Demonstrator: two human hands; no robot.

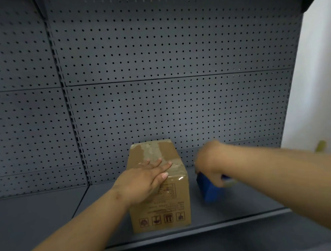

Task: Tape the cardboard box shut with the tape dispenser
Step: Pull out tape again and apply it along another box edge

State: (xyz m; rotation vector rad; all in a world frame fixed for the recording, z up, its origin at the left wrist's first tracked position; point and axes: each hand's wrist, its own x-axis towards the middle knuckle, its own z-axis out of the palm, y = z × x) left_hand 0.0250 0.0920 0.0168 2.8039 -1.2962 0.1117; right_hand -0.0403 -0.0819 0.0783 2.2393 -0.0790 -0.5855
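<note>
Head view: left hand (145,182) fingers flat steadying cardboard box (161,201) on shelf (233,208), right hand (209,163) fingers wrapped around blue tape dispenser (208,188).

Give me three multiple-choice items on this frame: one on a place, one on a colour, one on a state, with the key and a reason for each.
1. Where does the brown cardboard box stand?
A. On the dark grey metal shelf
B. On the floor
C. Hung on the pegboard

2. What colour is the plastic tape dispenser?
A. Red
B. Blue
C. Green

3. How is the left hand placed?
A. Clenched in a fist in the air
B. Gripping the dispenser
C. Flat on the box top, fingers spread

Key:
1 A, the box's base rests on the shelf in front of the perforated back panel.
2 B, blue plastic shows beneath the right hand, which is blurred.
3 C, the palm lies over the box's near top edge, where shiny tape already runs.
</note>
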